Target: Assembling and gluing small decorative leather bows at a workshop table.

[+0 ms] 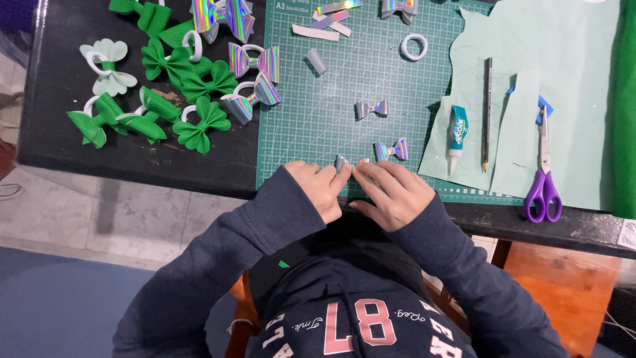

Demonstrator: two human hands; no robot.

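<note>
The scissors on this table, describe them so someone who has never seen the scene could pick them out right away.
Start at the green cutting mat and move right onto the pale green sheet that overlaps it. The scissors lie at that sheet's near edge, blades pointing away from the person, right of the pencil and the glue tube. Their purple loop handles set them apart; nothing else there is purple.

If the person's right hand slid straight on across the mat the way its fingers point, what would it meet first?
The right hand points up-left at the small holographic piece pinched with the left hand. Past that, probably the small holographic bow, though the line is uncertain.
</note>
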